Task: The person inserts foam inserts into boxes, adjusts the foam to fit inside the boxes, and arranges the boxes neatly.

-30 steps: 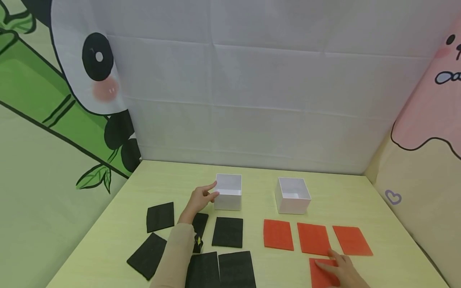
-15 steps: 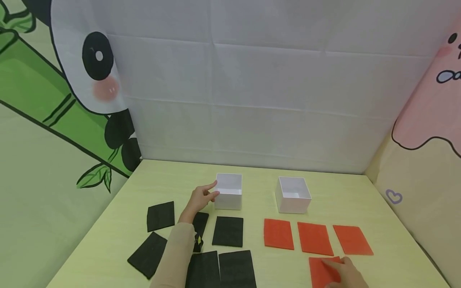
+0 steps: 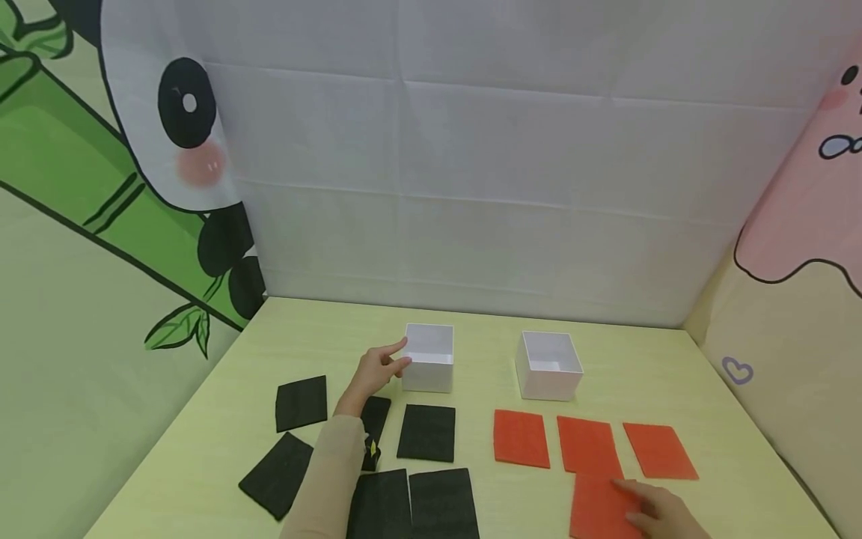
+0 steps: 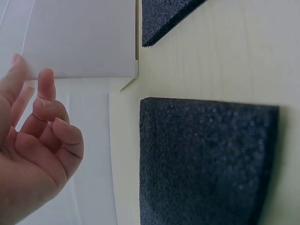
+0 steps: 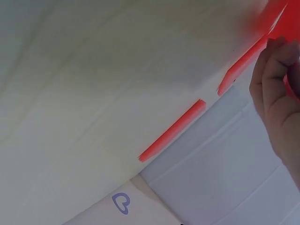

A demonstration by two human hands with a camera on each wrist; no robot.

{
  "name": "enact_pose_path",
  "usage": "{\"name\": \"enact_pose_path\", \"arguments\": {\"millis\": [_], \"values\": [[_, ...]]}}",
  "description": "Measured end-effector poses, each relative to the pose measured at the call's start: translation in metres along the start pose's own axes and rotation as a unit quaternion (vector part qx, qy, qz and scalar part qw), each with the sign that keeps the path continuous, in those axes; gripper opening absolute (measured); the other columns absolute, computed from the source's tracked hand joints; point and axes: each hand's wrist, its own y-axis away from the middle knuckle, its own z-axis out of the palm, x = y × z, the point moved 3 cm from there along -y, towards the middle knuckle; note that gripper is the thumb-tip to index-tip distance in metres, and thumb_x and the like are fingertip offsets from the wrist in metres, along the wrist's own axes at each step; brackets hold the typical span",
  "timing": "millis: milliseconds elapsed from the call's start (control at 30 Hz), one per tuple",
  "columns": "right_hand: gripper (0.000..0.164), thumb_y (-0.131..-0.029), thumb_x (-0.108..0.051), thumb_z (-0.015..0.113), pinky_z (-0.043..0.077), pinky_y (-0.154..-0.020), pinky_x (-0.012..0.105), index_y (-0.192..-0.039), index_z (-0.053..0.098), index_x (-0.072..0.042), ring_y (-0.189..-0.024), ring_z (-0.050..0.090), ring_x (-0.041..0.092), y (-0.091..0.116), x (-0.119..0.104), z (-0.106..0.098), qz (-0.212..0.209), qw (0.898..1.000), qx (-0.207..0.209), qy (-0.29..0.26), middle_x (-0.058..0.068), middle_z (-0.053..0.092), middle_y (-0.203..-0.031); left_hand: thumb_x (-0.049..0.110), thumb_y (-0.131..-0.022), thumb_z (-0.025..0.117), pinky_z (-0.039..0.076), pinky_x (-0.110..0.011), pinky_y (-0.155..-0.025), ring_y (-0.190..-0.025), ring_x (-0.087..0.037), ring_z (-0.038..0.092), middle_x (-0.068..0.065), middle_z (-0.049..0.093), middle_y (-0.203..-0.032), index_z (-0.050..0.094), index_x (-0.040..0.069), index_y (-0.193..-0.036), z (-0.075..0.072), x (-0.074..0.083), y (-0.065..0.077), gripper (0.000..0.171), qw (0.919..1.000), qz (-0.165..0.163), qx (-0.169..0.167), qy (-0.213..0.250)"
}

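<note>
My left hand (image 3: 377, 368) reaches to the left side of a white box (image 3: 431, 378), thumb and forefinger touching its side and front edge. In the left wrist view the other fingers (image 4: 70, 136) bend loosely beside the box. At the lower right, my right hand (image 3: 663, 509) pinches the right side of a red foam square (image 3: 595, 513) between thumb and fingers. The red square's far edge overlaps another red foam square (image 3: 586, 445) in the head view. The right wrist view shows the curled fingers (image 5: 276, 89) against red foam, mostly cut off by the frame.
A second white box (image 3: 548, 383) stands to the right. Two more red squares lie flat, one left (image 3: 521, 439) and one right (image 3: 661, 451). Several black foam squares (image 3: 426, 433) lie around and partly beneath the left arm. A white cloth wall (image 3: 471, 224) closes off the back.
My right hand first touches the nearest red square, then grips its right side. The square has shifted slightly left and away from me. My left hand stays at the box.
</note>
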Motion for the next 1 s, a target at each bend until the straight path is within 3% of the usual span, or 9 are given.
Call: {"name": "enact_pose_path", "arguments": {"millis": [133, 300, 400, 767, 1000], "values": [[0.049, -0.08, -0.005, 0.062, 0.042, -0.063, 0.032, -0.123, 0.045, 0.01, -0.074, 0.05, 0.02, 0.003, -0.001, -0.005, -0.028, 0.998, -0.018, -0.054, 0.006, 0.054, -0.085, 0.021, -0.084, 0.062, 0.031, -0.025, -0.049, -0.049, -0.013, 0.035, -0.007, 0.057, -0.062, 0.046, 0.013, -0.131, 0.0, 0.0, 0.001, 0.05, 1.0, -0.003, -0.001, 0.003], [0.053, -0.083, -0.008, 0.061, 0.043, -0.051, 0.027, -0.122, 0.034, 0.017, -0.055, 0.051, 0.02, 0.007, -0.003, -0.01, -0.105, 0.982, -0.052, -0.147, 0.006, 0.055, -0.068, 0.021, -0.084, 0.062, 0.031, -0.026, -0.049, -0.049, -0.014, 0.035, -0.007, 0.058, -0.062, 0.046, 0.014, -0.131, 0.001, 0.0, 0.002, 0.05, 1.0, -0.006, -0.003, 0.004], [0.054, -0.083, -0.01, 0.062, 0.043, -0.052, 0.027, -0.12, 0.033, 0.018, -0.054, 0.051, 0.019, 0.007, -0.006, -0.01, -0.119, 0.975, -0.051, -0.18, 0.006, 0.054, -0.066, 0.02, -0.084, 0.062, 0.031, -0.026, -0.049, -0.049, -0.014, 0.035, -0.008, 0.058, -0.062, 0.046, 0.013, -0.131, 0.001, 0.001, 0.002, 0.05, 1.0, -0.006, -0.001, 0.005], [0.052, -0.082, -0.011, 0.063, 0.047, -0.058, 0.027, -0.118, 0.042, 0.021, -0.058, 0.054, 0.016, 0.0, -0.032, -0.01, -0.16, 0.973, -0.005, -0.166, 0.008, 0.06, -0.071, 0.021, -0.085, 0.062, 0.032, -0.025, -0.049, -0.048, -0.013, 0.035, -0.01, 0.059, -0.063, 0.046, 0.013, -0.131, 0.0, 0.001, 0.002, 0.05, 0.9999, -0.008, -0.008, 0.004], [0.052, -0.085, -0.011, 0.059, 0.048, -0.061, 0.028, -0.123, 0.038, 0.019, -0.064, 0.054, 0.01, -0.011, -0.048, -0.008, -0.196, 0.958, -0.015, -0.211, 0.008, 0.06, -0.077, 0.022, -0.084, 0.062, 0.031, -0.025, -0.048, -0.047, -0.013, 0.035, -0.012, 0.059, -0.064, 0.046, 0.014, -0.131, 0.0, 0.0, 0.0, 0.05, 1.0, -0.005, -0.006, -0.001]]}}
